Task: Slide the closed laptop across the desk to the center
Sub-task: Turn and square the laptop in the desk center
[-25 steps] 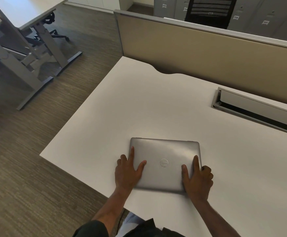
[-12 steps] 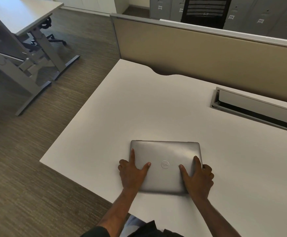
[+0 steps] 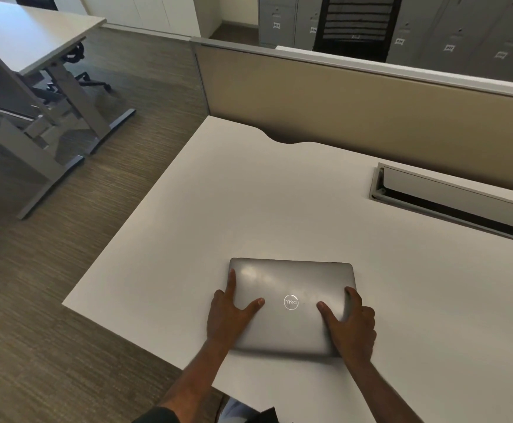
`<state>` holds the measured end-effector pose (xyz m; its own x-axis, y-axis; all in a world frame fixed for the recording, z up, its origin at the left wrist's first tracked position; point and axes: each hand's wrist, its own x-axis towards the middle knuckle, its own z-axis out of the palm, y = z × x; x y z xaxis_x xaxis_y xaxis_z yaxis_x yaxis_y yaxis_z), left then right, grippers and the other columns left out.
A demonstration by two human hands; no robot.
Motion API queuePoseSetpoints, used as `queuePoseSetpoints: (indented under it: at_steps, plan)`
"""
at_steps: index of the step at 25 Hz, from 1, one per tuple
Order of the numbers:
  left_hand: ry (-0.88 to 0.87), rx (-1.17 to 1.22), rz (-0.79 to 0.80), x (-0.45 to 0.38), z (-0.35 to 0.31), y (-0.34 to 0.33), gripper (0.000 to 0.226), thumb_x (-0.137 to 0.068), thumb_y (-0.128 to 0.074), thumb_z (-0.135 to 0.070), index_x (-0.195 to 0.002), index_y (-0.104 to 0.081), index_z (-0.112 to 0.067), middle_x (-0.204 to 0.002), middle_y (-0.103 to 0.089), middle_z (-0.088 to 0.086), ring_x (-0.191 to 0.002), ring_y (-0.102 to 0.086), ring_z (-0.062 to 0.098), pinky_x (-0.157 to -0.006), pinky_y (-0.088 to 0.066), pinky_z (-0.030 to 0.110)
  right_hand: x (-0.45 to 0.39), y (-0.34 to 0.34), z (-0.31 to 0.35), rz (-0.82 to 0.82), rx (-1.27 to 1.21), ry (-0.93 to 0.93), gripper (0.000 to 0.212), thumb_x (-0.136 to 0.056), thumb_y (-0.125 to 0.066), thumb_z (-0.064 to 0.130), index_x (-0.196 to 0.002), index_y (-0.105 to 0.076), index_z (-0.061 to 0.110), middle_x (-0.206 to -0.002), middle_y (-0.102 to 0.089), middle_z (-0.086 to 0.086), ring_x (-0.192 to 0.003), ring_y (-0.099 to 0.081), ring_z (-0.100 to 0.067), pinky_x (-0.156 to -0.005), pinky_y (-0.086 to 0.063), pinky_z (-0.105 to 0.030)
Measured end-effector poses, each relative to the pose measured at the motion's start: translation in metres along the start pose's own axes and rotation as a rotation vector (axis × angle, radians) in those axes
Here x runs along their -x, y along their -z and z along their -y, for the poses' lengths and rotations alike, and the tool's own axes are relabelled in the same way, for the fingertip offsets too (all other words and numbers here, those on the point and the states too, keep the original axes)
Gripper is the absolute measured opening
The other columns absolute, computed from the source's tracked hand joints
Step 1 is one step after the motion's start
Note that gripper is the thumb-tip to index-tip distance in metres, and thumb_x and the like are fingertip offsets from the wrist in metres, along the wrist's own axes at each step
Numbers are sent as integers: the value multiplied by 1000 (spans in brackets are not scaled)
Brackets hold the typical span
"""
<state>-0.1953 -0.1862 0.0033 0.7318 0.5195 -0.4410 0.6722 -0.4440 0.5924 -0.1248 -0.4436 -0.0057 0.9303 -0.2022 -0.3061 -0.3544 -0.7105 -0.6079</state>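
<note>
A closed silver laptop with a round logo lies flat on the white desk, near the front edge and left of the desk's middle. My left hand rests on its left side, thumb on the lid and fingers along the left edge. My right hand holds the right side, thumb on the lid and fingers curled over the right edge. Both hands grip the laptop from the near corners.
A cable tray slot is cut into the desk at the back right. A tan partition runs along the far edge. The desk's left edge drops to carpet. Another desk stands far left.
The laptop has slid slightly away from me and to the right across the desk. Both hands stayed on its sides, the thumbs spreading a little wider on the lid.
</note>
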Motion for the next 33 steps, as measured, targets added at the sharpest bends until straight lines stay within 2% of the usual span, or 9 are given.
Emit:
queuePoseSetpoints:
  at_steps: [4, 9, 21, 33]
  plan:
    - [-71, -2, 18, -3, 1, 5, 108, -67, -63, -84, -152, -2, -57, -98, -44, -8, -110, -51, 18, -86, -45, 33, 12, -4, -6, -14, -53, -47, 80, -71, -74, 68, -139, -41, 40, -120, -52, -10, -114, -55, -35, -96, -44, -52]
    - [-149, -31, 35, -11, -4, 10, 106, -67, -63, -84, -150, -1, -60, -100, -46, -8, -109, -51, 17, -89, -48, 36, 24, -3, -6, -87, -95, -86, 79, -71, -74, 67, -138, -41, 41, -121, -52, -8, -117, -53, -33, -98, -43, -52]
    - [-297, -118, 101, -33, -21, 16, 106, -66, -59, -87, -149, 3, -61, -99, -46, -8, -106, -51, 17, -83, -45, 34, 42, 1, -1, -223, -138, -170, 79, -71, -76, 64, -138, -43, 38, -118, -53, -9, -115, -53, -34, -96, -43, -53]
    - [-405, -289, 84, -45, -9, 8, 105, -73, -46, -89, -155, 4, -46, -100, -39, -7, -109, -48, 19, -85, -49, 35, 48, -13, -5, -251, -56, -184, 79, -74, -74, 64, -140, -47, 30, -117, -54, -14, -112, -53, -37, -94, -45, -50]
